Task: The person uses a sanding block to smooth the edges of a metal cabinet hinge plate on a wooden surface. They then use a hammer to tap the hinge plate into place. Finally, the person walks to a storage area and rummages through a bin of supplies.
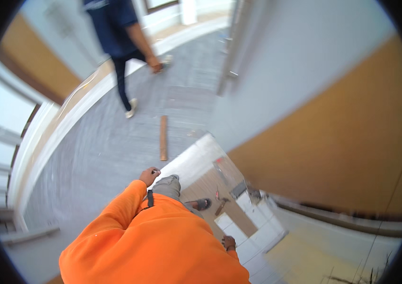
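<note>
A grey floor (92, 156) lies beside a grey-and-tan wall (324, 128).

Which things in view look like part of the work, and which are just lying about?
Likely part of the work, near the right hand:
- white tile-like pieces
- hammer
- small red tool, kind unclear

Probably just lying about:
- brown strip, alone on the grey floor

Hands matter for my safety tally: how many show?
3: left hand, left of centre; right hand, lower centre; co-worker's hand, near the top. Another may be hidden.
</note>
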`<state>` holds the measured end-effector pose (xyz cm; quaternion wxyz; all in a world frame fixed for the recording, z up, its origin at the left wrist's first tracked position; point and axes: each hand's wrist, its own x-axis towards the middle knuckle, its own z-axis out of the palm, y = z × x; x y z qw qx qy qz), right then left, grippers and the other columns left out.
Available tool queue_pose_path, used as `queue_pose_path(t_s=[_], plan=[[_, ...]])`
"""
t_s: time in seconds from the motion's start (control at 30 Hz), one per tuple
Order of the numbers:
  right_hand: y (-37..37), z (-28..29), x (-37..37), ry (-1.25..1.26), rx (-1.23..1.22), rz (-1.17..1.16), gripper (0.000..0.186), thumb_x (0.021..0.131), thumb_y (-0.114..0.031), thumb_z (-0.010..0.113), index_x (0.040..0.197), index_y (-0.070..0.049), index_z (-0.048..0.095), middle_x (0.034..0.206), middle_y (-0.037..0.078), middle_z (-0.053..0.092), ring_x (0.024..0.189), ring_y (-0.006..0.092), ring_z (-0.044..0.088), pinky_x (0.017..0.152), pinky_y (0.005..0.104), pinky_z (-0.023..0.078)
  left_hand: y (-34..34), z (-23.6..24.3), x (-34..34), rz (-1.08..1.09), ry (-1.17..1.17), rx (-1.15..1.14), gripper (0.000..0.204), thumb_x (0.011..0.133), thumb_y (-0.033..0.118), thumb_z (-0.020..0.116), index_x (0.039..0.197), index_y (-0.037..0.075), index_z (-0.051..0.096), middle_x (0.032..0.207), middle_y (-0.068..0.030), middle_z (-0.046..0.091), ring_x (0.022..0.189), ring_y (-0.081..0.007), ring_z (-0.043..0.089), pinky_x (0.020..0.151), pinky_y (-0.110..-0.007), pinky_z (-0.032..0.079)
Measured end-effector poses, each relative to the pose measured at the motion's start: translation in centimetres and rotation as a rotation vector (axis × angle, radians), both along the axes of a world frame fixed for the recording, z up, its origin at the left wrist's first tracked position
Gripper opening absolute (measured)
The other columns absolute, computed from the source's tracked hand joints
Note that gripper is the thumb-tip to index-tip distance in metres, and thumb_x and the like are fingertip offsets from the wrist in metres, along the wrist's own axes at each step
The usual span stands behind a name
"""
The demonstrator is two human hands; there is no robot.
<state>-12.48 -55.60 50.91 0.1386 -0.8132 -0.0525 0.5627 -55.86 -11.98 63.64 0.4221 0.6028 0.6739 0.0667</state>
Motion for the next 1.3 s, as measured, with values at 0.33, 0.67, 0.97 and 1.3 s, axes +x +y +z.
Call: queue_pose_path(t_s=[0.33, 0.67, 0.97, 1.3], plan=[[36.8, -0.5, -2.4, -0.05, 0.369, 0.304, 0.024, 0.094, -0.027, 0.059, 0.098, -0.005, 0.065, 0.079, 0.007, 0.068, 0.061, 0.0197, 0.064, 0.05, 0.0352, 0.049, -18.9, -10.6, -28.5, 0.068, 0.163, -0.387, 0.05, 0.093, 0.053, 0.062, 0.107, 0.006, 0.073, 0.099, -0.0102, 0.075, 0.077, -0.0234, 0.07, 0.074, -0.041, 0.055], [77.0, 14.7, -19.4, -0.105, 0.879, 0.708, 0.026, 0.097, -0.025, 0.062, 0.116, -0.008, 0.069, 0.099, 0.013, 0.073, 0.085, 0.0238, 0.069, 0.079, 0.0351, 0.054, 4.3, -9.2, -31.4, 0.608, 0.043, -0.562, 0.039, 0.097, 0.039, 0.06, 0.119, 0.007, 0.066, 0.103, -0.0112, 0.074, 0.087, -0.0233, 0.069, 0.06, -0.04, 0.056], [108.2, 18.4, -17.5, -0.11, 0.731, 0.847, 0.033, 0.099, -0.032, 0.059, 0.121, -0.01, 0.067, 0.118, 0.015, 0.071, 0.108, 0.0332, 0.068, 0.092, 0.0422, 0.053, 38.1, -3.5, -21.9, 0.784, -0.211, -0.487, 0.041, 0.099, 0.034, 0.057, 0.129, 0.006, 0.055, 0.12, -0.0138, 0.068, 0.103, -0.0276, 0.066, 0.077, -0.046, 0.054], [142.8, 13.5, -4.2, -0.355, 0.732, 0.513, 0.033, 0.098, -0.033, 0.061, 0.118, -0.007, 0.068, 0.107, 0.012, 0.072, 0.093, 0.0232, 0.069, 0.082, 0.0376, 0.054, 81.1, -4.4, -19.0, 0.589, -0.137, -0.429, 0.036, 0.096, 0.031, 0.061, 0.122, 0.005, 0.061, 0.114, -0.0149, 0.069, 0.099, -0.0288, 0.067, 0.08, -0.044, 0.054]])
